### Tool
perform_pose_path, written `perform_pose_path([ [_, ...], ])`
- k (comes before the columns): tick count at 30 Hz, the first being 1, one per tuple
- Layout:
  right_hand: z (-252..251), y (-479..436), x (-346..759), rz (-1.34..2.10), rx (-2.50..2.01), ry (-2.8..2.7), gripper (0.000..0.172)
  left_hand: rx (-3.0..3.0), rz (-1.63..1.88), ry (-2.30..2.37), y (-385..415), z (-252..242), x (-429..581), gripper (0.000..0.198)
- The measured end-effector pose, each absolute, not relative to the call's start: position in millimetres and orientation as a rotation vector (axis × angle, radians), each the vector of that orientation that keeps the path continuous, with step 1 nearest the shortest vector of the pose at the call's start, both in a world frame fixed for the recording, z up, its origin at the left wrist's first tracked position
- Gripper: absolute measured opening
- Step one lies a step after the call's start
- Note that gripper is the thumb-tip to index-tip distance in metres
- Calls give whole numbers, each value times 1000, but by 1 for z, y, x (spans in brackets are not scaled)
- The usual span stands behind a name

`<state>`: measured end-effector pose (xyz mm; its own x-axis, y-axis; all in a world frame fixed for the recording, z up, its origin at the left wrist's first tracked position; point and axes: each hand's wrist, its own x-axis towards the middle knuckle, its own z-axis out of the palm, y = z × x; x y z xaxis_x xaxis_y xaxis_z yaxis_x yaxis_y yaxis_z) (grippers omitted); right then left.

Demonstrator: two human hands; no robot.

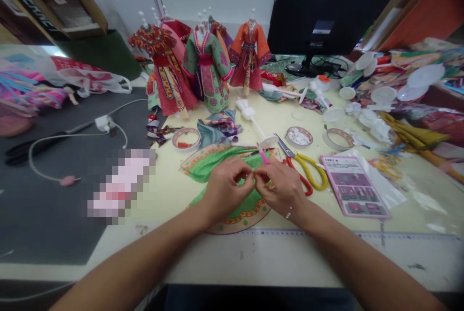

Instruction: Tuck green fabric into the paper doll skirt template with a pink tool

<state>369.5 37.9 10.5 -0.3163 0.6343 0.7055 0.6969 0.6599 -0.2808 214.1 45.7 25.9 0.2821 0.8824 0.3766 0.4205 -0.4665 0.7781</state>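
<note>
Over a green fabric piece (203, 163) with an orange, patterned border, both hands meet at their fingertips. My left hand (232, 183) is closed in a pinch of thumb and forefinger; what lies between them is too small to make out. My right hand (279, 183) pinches right against it, its fingers also closed around something hidden. A slim pink tool (264, 156) sticks out just beyond the right hand's knuckles, and I cannot tell whether that hand grips it. Right beside this hand lie scissors with yellow handles (313, 171) and a red-handled tool (302, 181), partly covered.
Small dressed doll bodies (208, 67) stand at the back, before a dark monitor (326, 7). Shallow round containers (186, 138) sit beyond the cloth. A pink printed card (355, 185) lies at right, a ruler (326, 234) along the front, a white cable (54, 139) at left.
</note>
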Motion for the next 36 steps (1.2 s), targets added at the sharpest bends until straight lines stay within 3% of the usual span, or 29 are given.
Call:
perform_pose_path([
  [3,13,37,368,-14,-1051,-2015,12,2168,1157,1161,44,24,215,13],
  [7,22,35,370,490,-1133,-1864,11,2132,1183,1231,52,28,208,13],
  [11,26,37,376,978,-1133,-1606,7,1669,1232,1285,67,35,196,11],
  [16,21,41,382,1195,-1057,-1460,15,1235,1178,1138,74,34,194,19],
  [25,19,40,381,1120,-995,-1521,18,1024,1030,952,65,30,202,19],
  [36,12,34,378,326,-1018,-1971,37,897,961,873,59,29,206,24],
])
